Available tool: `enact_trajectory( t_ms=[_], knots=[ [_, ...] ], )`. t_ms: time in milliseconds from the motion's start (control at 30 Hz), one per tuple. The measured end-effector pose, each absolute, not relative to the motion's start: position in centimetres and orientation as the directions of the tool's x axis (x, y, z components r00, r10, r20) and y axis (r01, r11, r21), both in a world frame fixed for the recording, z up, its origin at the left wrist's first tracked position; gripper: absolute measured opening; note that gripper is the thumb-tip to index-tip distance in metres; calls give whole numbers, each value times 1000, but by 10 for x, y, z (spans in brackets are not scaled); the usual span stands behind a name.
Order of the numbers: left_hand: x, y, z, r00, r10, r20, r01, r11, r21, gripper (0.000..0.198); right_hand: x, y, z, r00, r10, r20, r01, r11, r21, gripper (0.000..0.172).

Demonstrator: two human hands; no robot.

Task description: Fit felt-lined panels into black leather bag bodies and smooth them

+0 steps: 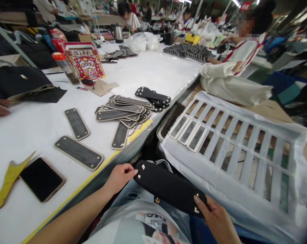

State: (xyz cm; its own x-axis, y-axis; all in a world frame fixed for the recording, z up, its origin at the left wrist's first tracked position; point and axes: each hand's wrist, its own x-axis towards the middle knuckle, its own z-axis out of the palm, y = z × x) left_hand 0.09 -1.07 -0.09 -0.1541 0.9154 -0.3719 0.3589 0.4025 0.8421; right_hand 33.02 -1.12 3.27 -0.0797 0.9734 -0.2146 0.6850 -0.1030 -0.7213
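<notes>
A long black strap panel with rounded ends and small metal studs near each end is stretched between my hands above my lap. My left hand pinches its left end between thumb and fingers. At the other end, my right hand grips the panel with the thumb on top by the studs. On the white table to the left lie two grey panels with pale edges, a nearer one and a farther one. Beyond them is a heap of similar panels, with black studded panels beside it.
A white slotted frame stands to my right, with several small grey panels on it. A phone and a yellow tool lie at the table's left. Farther back are a bottle, a red box and a co-worker.
</notes>
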Motion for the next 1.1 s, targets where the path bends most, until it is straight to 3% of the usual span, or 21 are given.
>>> enact_trajectory(
  t_ms=[333,867,1100],
  knots=[
    [5,-15,-3,-141,896,-420,199,442,875,29,342,-19,16,-83,949,-303,620,-189,-762,45],
    [-2,-5,-1,-144,879,-454,296,476,828,30,326,-12,30,-59,966,-251,676,-147,-722,47],
    [-15,3,0,-16,878,-478,323,457,829,27,325,-13,26,-40,966,-254,725,-147,-673,44]
  ],
)
